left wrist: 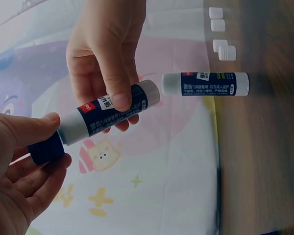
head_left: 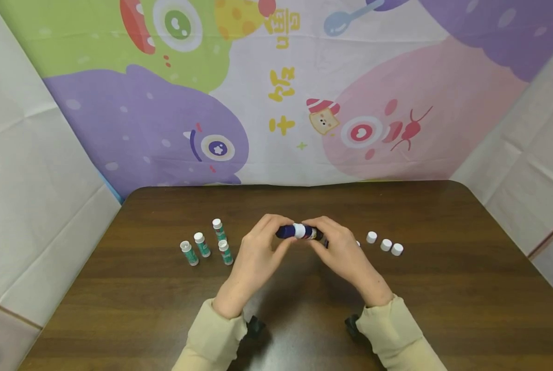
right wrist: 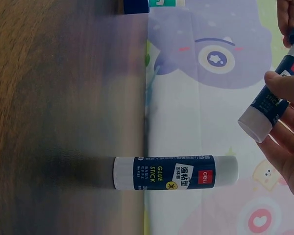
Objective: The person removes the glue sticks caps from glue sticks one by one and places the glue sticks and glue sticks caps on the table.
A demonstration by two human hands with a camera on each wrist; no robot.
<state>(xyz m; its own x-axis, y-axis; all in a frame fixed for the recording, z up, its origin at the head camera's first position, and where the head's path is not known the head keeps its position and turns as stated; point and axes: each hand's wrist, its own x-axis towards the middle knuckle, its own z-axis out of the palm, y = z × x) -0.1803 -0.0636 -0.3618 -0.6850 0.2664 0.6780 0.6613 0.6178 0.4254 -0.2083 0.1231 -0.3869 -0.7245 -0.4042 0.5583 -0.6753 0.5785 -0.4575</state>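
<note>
Both hands hold a navy deli glue stick between them, raised above the table. My left hand pinches its dark blue cap between thumb and fingers. At the other end, my right hand grips the labelled barrel, thumb across the label. White shows between cap and label. A second navy glue stick stands upright on the table near the right hand, its pale top uncovered; in the head view the right hand mostly hides it.
Several small green bottles with white tops stand left of the left hand. Several white caps sit beyond the right hand, one partly hidden. A navy block-like thing is at the right wrist view's top edge. A printed cloth hangs behind the table.
</note>
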